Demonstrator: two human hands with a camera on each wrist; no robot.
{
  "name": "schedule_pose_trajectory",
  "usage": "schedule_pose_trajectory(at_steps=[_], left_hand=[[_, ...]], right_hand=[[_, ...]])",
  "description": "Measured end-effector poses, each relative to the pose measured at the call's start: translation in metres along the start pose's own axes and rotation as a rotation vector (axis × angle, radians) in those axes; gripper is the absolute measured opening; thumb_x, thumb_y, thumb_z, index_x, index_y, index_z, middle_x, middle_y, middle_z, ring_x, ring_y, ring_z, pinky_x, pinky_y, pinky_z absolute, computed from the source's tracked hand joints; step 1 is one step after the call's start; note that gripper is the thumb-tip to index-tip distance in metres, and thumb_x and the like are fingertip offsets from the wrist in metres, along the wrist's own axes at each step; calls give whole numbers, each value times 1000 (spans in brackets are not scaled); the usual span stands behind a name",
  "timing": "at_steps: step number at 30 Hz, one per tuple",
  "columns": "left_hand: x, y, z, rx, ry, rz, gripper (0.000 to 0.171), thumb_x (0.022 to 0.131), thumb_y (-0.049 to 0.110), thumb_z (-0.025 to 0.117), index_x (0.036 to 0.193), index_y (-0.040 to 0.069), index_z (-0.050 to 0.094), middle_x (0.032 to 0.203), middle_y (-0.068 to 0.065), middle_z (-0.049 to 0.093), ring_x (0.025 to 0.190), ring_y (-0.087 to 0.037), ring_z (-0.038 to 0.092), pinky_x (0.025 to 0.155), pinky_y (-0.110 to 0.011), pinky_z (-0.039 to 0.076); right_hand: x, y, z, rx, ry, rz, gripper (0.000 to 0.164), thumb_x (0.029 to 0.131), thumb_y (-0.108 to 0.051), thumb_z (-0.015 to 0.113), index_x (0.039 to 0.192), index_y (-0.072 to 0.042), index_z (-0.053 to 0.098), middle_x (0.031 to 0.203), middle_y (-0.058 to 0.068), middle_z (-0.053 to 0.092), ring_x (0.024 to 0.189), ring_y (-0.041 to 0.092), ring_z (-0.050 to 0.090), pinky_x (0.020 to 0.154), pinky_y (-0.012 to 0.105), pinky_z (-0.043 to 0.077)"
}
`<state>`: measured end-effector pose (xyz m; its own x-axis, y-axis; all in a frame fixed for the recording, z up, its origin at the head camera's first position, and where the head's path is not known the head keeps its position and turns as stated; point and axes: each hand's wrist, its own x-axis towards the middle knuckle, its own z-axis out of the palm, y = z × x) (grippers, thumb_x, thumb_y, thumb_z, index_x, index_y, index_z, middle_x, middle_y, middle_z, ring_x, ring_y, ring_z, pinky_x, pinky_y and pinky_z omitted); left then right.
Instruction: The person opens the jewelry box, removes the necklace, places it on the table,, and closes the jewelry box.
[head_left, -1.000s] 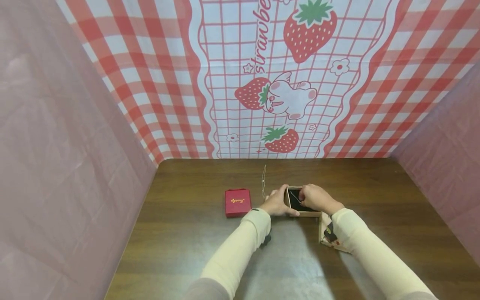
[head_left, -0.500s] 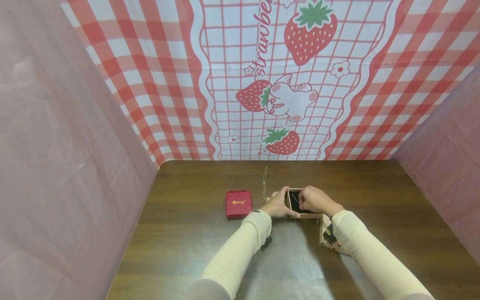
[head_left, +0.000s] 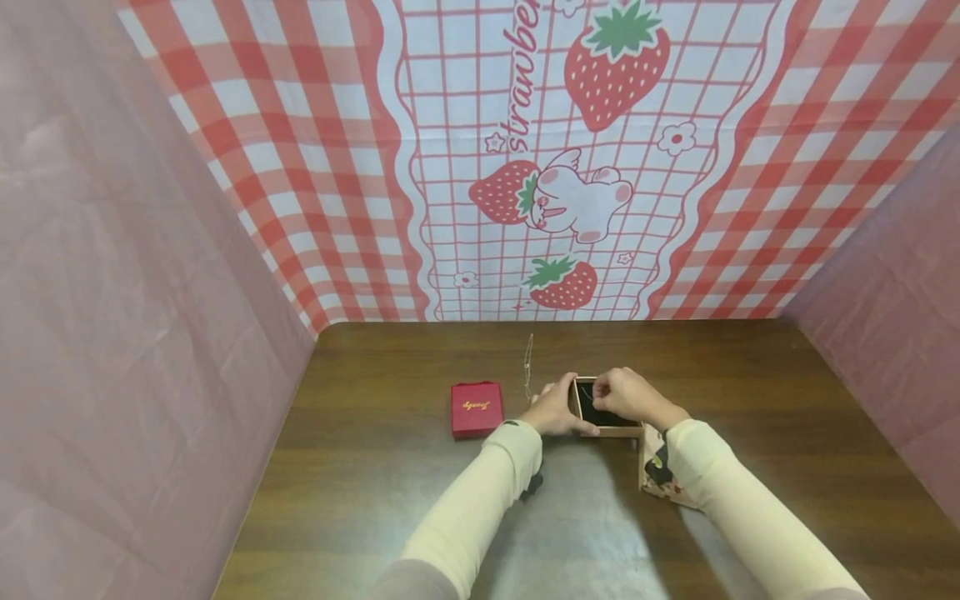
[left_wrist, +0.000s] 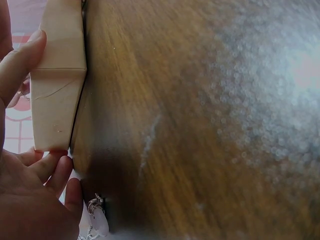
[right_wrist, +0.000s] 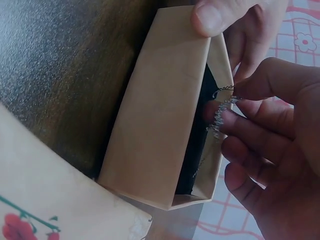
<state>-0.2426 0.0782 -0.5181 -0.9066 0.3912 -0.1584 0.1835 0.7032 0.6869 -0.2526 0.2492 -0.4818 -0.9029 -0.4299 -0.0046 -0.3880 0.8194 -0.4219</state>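
Note:
A small beige cardboard box (head_left: 611, 432) with a black insert (right_wrist: 199, 140) stands uncovered on the table. My left hand (head_left: 553, 408) grips it at the left side, with the thumb on the near wall and fingertips against the left wall, as the left wrist view shows. Over the box, my right hand (head_left: 633, 396) pinches a thin silver chain (right_wrist: 219, 117) between thumb and index finger. The chain has a sparkling section and hangs down against the black insert; its lower end is hard to make out. My right fingers partly hide the box's inside in the head view.
A red jewelry box (head_left: 477, 408) with gold lettering lies left of my left hand. Another silver necklace (head_left: 528, 365) lies stretched out behind that hand. The floral box lid (head_left: 658, 473) sits under my right forearm. A small dark object (head_left: 534, 482) shows beside my left sleeve.
My right hand's fingertips have shifted slightly left and up over the box, with the chain still pinched. The left hand keeps its hold on the box.

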Motion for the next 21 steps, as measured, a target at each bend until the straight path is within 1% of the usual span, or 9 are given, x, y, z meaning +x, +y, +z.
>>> schedule_pose_trajectory(at_steps=[7,11,14,21], left_hand=[[1,-1,1,-12,1,4,104,64,44,89,148,19,33,132,-3,59,124,-21,49,98,-35,39],[2,-2,1,-18,1,10,104,64,44,89,148,19,33,130,-2,59,122,-20,50,97,-33,39],[2,-2,1,-21,2,10,102,64,44,89,147,19,34,128,-1,60,121,-19,50,96,-33,39],[1,-1,0,-14,1,4,104,64,44,89,148,19,33,133,-3,58,124,-20,49,98,-34,39]], right_hand=[[-2,2,-2,27,29,2,7,76,-8,68,69,-10,65,64,-4,61,58,8,49,57,23,41],[-4,0,-5,32,39,0,6,77,-8,67,72,-10,67,67,-3,64,61,8,51,59,24,44],[-5,-3,-8,43,46,14,5,78,-8,67,73,-9,67,68,-2,64,62,9,53,59,24,45],[-8,-7,-14,63,41,37,5,80,-8,66,75,-8,68,69,-1,64,64,10,53,60,25,46]])
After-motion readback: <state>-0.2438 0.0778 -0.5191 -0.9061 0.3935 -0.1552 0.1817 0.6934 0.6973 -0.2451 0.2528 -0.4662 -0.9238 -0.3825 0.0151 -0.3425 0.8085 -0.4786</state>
